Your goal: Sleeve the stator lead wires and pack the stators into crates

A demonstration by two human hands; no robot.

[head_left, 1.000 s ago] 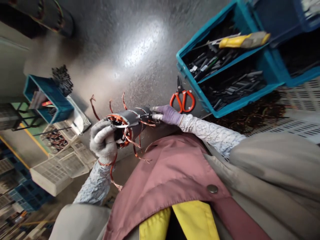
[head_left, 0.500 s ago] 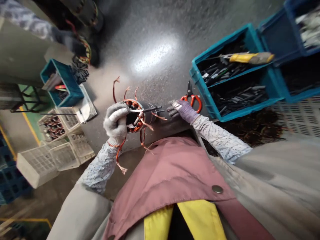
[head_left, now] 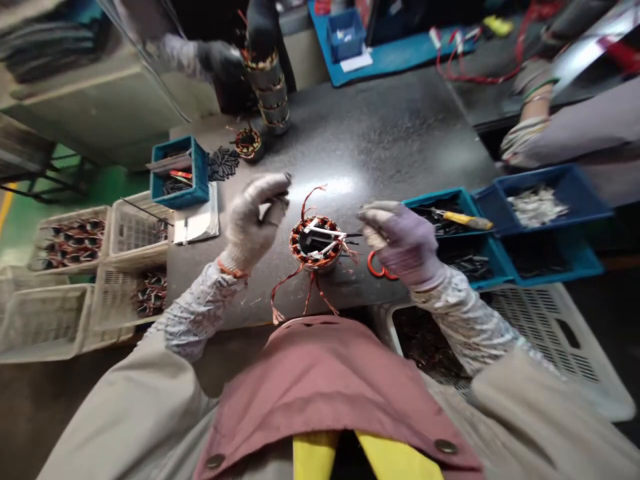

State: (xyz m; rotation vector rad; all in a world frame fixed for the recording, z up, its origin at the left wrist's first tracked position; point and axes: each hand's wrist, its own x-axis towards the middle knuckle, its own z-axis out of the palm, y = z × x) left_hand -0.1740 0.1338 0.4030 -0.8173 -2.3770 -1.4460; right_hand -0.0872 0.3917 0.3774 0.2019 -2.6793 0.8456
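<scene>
A motor stator (head_left: pixel 320 265) with copper windings stands on the metal table in front of me, its frayed copper leads spread outward. White and dark sleeves (head_left: pixel 325 233) lie across its top, some dark ends sticking out to the right. My left hand (head_left: pixel 256 217), in a whitish glove, is raised to the left of the stator, apart from it, with a gap between thumb and fingers. My right hand (head_left: pixel 400 233), in a purple and white glove, is right of the dark ends, fingers curled together; anything in them is hidden. Orange-handled snips (head_left: pixel 379 265) lie partly beneath it.
Teal bins (head_left: pixel 493 263) of dark sleeves stand at right, a yellow-handled tool (head_left: pixel 465 220) across one. A blue bin (head_left: pixel 565 217) holds white pieces. At left are a teal box (head_left: pixel 180 197) and crates (head_left: pixel 115 297). A co-worker's gloved hand (head_left: pixel 220 60) touches stacked stators (head_left: pixel 273 100).
My left hand has let go of the stator, which now stands on the table. My right hand has lifted and curled its fingers. The view has tilted up, showing more of the table.
</scene>
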